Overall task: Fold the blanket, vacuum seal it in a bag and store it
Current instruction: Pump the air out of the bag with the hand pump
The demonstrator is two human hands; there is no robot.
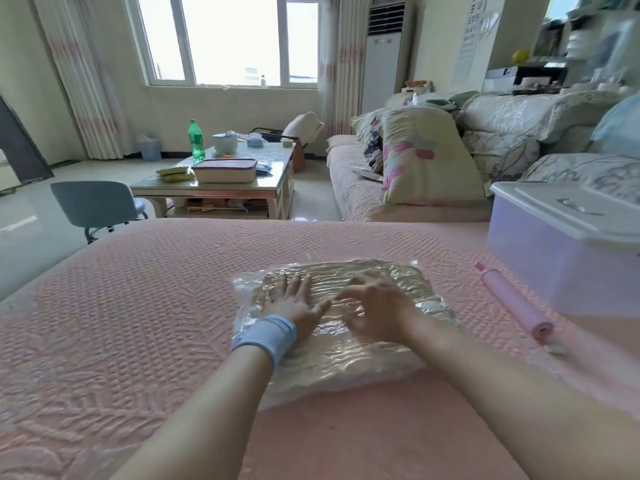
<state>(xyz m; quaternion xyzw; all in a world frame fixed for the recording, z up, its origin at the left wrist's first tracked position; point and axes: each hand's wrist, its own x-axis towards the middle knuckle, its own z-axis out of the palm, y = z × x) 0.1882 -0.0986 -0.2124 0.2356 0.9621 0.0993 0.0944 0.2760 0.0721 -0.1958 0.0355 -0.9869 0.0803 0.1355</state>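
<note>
Both hands lie open on top of the clear plastic bag (346, 362), gripping nothing. The left hand (296, 301), with a light blue wristband (266, 336) at its wrist, is flat with its fingers spread and pointing away from the person, palm down on the left half of the bag. The right hand (375, 306) rests just beside it on the right half, fingers spread and a little bent; it is slightly blurred, so how firmly it presses cannot be told.

Inside the bag is the folded blanket (398, 275), pale beige, with the plastic wrinkled tight over it. The bag lies in the middle of the frame on a pink textured bed cover (138, 306) that fills the lower half.

To the right of the bag, apart from it, a pink tube-shaped pump (512, 301) lies slanting on the cover, with a small white piece (555, 348) near its closer end. Beyond the pump, at the right edge, stands a translucent storage box (568, 244) with its white lid on.

In the upper half of the frame are a coffee table (221, 183) bearing a green bottle (196, 140), a grey chair (95, 204) at the left, and a sofa (363, 188) with a flowered pillow (422, 157) at the right. A tall white air conditioner (386, 53) stands by the window.
</note>
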